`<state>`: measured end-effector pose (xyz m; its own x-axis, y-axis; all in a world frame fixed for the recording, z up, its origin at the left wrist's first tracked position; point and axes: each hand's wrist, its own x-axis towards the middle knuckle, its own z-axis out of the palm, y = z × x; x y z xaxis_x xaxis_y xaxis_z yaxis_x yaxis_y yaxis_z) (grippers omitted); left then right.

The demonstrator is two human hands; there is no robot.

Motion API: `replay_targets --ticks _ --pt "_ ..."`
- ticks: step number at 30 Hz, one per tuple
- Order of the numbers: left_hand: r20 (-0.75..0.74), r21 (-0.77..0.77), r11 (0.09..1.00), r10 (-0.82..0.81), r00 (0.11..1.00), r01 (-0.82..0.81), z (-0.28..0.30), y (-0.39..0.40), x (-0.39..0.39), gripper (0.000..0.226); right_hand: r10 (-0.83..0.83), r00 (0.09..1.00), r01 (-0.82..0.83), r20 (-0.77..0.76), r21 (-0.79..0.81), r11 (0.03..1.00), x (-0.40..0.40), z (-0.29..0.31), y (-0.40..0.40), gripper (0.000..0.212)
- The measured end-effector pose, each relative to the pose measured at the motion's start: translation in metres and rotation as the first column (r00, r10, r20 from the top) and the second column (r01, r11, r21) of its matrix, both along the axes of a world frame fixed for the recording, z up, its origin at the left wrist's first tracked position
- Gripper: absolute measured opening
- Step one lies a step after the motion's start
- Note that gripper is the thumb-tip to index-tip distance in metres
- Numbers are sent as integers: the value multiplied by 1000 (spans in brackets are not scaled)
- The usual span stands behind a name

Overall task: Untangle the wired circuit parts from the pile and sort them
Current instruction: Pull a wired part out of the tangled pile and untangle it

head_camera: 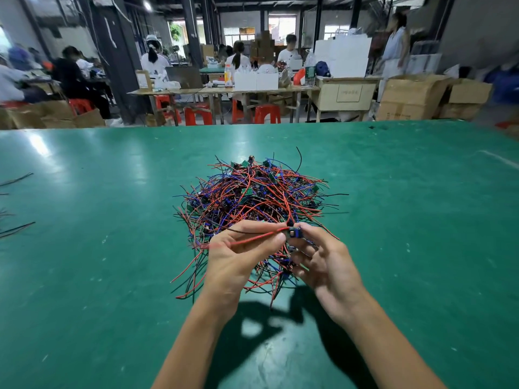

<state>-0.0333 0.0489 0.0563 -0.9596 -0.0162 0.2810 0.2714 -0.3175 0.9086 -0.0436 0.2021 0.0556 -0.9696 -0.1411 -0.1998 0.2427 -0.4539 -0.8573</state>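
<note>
A tangled pile [252, 200] of red, blue and black wires with small green circuit boards lies in the middle of the green table [407, 220]. Both hands hover over its near edge. My right hand [323, 262] pinches a small blue circuit part [295, 233] between thumb and fingertips. My left hand [238, 256] pinches that part's red and black wires [252, 239], which run leftward across its fingers. More wire ends trail down beneath both hands.
Several loose black wires [16, 228] lie at the table's left edge. Beyond the far edge are red stools [196, 115], cardboard boxes [412, 96], work tables and several people seated and standing.
</note>
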Motion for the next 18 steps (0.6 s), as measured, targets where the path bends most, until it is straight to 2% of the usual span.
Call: replay_targets --ticks 3,4,6,7,9,12,15,18 --pt "-6 -15 998 -66 998 66 0 -1 -2 30 86 996 -88 -30 -88 992 -1 5 9 10" --pt "46 -3 997 -75 996 75 1 -1 -3 29 113 991 -116 -74 -39 992 -2 6 11 11" --pt "182 4 990 -139 973 140 2 1 -3 35 149 973 -120 -178 163 979 -2 7 14 11" --pt "233 -15 982 -178 956 187 2 1 -3 41 153 960 -89 -235 263 961 -3 7 15 16" --pt "259 -74 964 -230 938 257 0 2 -1 36 104 919 59 -381 394 917 -6 3 15 19" --pt "256 -75 950 -276 926 304 -3 2 3 32 28 844 273 -535 475 837 -8 -4 15 10" --pt "264 -82 942 -293 919 324 -3 3 3 32 9 833 308 -554 476 824 -10 -8 12 10" --pt "276 -140 938 -270 922 316 -2 3 3 35 23 843 295 -538 498 816 -10 -12 10 19"
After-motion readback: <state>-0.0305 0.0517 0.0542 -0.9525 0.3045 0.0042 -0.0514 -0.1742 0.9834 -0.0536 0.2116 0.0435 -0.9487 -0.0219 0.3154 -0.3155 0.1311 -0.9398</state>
